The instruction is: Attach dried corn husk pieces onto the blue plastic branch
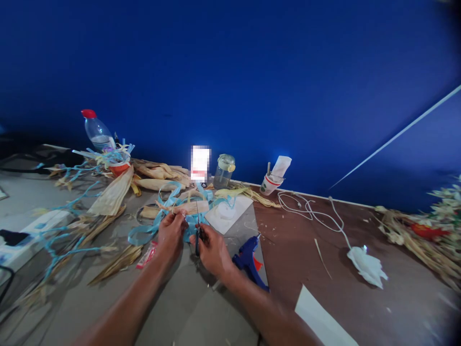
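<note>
Crowding the worktop (291, 245), loose blue ribbon (141, 235) lies around the hands; a stray snip could catch it. Glue gun (248, 257) sits just beside the right forearm; elbow drift could knock it. Right hand (215, 252) is curled round the dark scissors (197, 239), mid-worktop, blades near the left hand (171, 235): nick risk if they slip. Left pinches a small pale bit (184, 214), can't tell what.

Deep blue wall (230, 72) behind table (288, 250). Pale slanting strip (432, 108) on wall, above table's right side. Table grey at left, brown at right.
</note>
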Demonstrator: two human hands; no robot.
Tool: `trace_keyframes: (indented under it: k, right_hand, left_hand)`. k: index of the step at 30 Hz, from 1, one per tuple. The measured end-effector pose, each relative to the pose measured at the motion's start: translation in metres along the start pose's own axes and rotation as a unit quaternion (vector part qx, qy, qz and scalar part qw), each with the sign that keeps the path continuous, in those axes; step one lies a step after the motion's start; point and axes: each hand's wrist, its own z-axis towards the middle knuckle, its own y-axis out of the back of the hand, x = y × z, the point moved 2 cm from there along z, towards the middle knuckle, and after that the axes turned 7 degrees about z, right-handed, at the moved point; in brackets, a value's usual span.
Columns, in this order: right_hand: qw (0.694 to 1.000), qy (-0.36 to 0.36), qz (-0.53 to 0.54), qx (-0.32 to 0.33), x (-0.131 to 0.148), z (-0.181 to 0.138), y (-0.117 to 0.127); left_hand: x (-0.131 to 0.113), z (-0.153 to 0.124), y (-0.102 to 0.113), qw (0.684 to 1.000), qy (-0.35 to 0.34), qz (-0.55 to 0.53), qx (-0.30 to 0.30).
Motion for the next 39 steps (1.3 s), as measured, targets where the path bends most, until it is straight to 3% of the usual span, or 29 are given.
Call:
trace_keyframes:
  k: [19,39]
  right_hand:
    - [1.000,0.003,-0.003,0.006,0.016,-0.002,0.005]
    - [1.000,0.007,-0.023,0.001,0.001,0.002,0.004]
  left_hand:
    - [-0.006,-0.002,0.000,1.000,-0.005,0.018,-0.012]
    - [-0.004,0.005,0.005,0.999,-0.015,0.025,-0.018]
